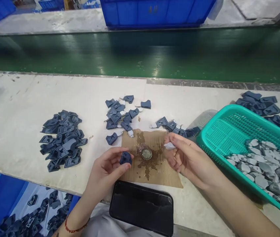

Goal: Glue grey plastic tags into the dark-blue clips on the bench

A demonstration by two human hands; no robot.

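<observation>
My left hand pinches a small dark blue plastic part between thumb and fingers. In my right hand, thumb and fingertips close on a small light grey piece. Between the two hands lies a stained piece of brown cardboard with a small round metal-rimmed dish on it. Behind it are loose dark blue parts, several with whitish pieces attached. A green basket holding many light grey pieces stands right of my right hand.
A black phone lies at the front edge. Dark blue parts are piled at left and behind the basket. A green conveyor belt runs across the back, with a blue crate beyond. A blue bin sits below, left.
</observation>
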